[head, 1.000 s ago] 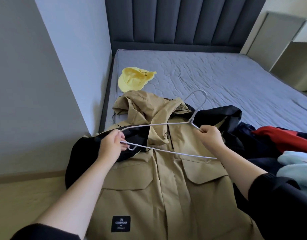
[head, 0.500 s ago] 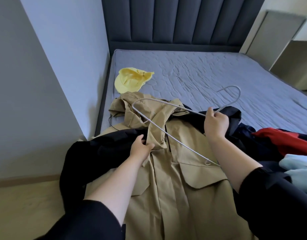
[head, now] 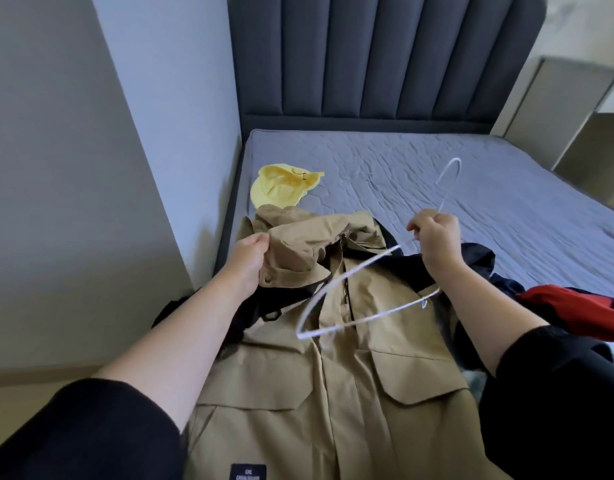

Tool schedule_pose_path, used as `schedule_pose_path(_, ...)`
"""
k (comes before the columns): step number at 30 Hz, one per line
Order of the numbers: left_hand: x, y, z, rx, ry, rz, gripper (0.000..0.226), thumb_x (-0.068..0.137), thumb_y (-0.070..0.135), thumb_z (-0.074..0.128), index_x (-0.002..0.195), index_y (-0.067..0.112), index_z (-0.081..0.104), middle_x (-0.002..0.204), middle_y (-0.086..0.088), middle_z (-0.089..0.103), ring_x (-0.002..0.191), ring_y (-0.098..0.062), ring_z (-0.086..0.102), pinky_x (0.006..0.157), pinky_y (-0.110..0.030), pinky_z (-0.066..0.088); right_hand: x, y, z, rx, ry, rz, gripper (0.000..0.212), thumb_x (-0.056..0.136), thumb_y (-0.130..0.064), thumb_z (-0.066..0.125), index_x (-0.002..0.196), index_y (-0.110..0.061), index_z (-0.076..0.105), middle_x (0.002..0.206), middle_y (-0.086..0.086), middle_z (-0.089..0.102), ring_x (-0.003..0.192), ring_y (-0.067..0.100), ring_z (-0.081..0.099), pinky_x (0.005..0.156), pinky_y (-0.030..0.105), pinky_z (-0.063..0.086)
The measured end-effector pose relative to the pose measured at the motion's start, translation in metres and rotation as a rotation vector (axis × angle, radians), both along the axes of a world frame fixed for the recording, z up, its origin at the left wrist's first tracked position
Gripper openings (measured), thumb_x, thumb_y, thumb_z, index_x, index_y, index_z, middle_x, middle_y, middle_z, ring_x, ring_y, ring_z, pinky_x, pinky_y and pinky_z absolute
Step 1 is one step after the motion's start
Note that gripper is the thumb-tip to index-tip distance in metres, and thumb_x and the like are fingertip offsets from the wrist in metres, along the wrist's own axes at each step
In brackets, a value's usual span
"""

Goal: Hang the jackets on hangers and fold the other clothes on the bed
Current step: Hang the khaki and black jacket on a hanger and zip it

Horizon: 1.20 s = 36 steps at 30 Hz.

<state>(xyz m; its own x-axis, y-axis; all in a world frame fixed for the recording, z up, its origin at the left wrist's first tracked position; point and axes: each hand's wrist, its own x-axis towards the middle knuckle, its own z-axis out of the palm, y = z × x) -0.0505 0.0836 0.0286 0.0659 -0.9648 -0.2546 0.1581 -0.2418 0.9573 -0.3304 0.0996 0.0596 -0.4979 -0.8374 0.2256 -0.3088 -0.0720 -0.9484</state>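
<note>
A tan jacket (head: 298, 393) with two chest pockets lies front up at the near end of the bed, its hood bunched at the top. My left hand (head: 248, 261) grips the hood's left edge. My right hand (head: 437, 242) holds a white wire hanger (head: 350, 282) by its neck, above the jacket's collar. The hanger's hook points up and away, and its left tip hangs low over the jacket front. Black fabric (head: 395, 268) lies under the jacket.
A yellow cap (head: 281, 190) lies on the grey mattress (head: 471, 188) beyond the jacket. Red and dark clothes (head: 575, 306) are heaped at the right. A wall (head: 90, 168) runs close along the bed's left side, and a dark padded headboard (head: 385, 57) stands behind.
My left hand left the jacket's front and took the hood's left edge. My right hand swung the hanger round, so its left tip now points down toward me.
</note>
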Motion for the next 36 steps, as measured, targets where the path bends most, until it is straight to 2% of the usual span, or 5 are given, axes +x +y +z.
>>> schedule_pose_path(5,0.019,0.015,0.04,-0.045,-0.035,-0.075,0.029,0.104,0.014,0.036,0.098,0.007,0.063,0.097,-0.011,0.067,0.089,-0.023,0.063,0.087,-0.035,0.05,0.036,0.001,0.032,0.146,0.573,0.357,0.033,0.086,-0.006,0.047,0.096,-0.027,0.07,0.036,-0.009,0.041,0.035,0.007,0.038,0.039,0.016,0.03)
schedule_pose_path(9,0.035,0.033,0.058,-0.106,-0.001,-0.195,0.039,0.103,0.012,0.035,0.08,0.008,0.067,0.066,-0.003,0.071,0.061,-0.012,0.067,0.056,-0.021,0.054,0.066,0.009,0.029,0.305,0.869,0.466,0.045,0.082,-0.026,0.064,0.126,-0.033,0.06,0.085,-0.002,0.068,0.085,0.018,0.061,0.075,0.028,0.048)
schedule_pose_path(20,0.084,0.078,0.06,-0.105,0.055,-0.199,0.046,0.099,0.009,0.041,0.068,0.014,0.075,0.068,-0.003,0.071,0.065,-0.015,0.067,0.059,-0.021,0.054,0.137,0.004,0.012,0.351,1.017,0.498,0.016,0.084,-0.021,0.06,0.092,-0.014,0.073,0.088,0.005,0.068,0.085,0.026,0.062,0.067,0.031,0.051)
schedule_pose_path(25,0.088,0.088,0.064,-0.259,-0.816,0.516,0.021,0.081,0.002,0.051,0.091,0.017,0.064,0.092,-0.001,0.064,0.087,-0.024,0.058,0.073,-0.028,0.043,0.13,0.005,0.039,0.314,0.891,0.398,0.017,0.078,-0.007,0.055,0.075,-0.002,0.071,0.069,0.012,0.065,0.066,0.027,0.058,0.049,0.023,0.036)
schedule_pose_path(36,0.014,0.115,0.057,-0.509,-1.169,0.106,0.04,0.082,0.041,0.063,0.112,0.018,0.051,0.108,0.0,0.056,0.099,-0.02,0.054,0.081,-0.038,0.051,0.14,0.042,0.128,0.164,1.012,0.332,0.012,0.07,-0.003,0.047,0.063,-0.005,0.057,0.06,0.005,0.052,0.06,0.025,0.052,0.051,0.028,0.042)
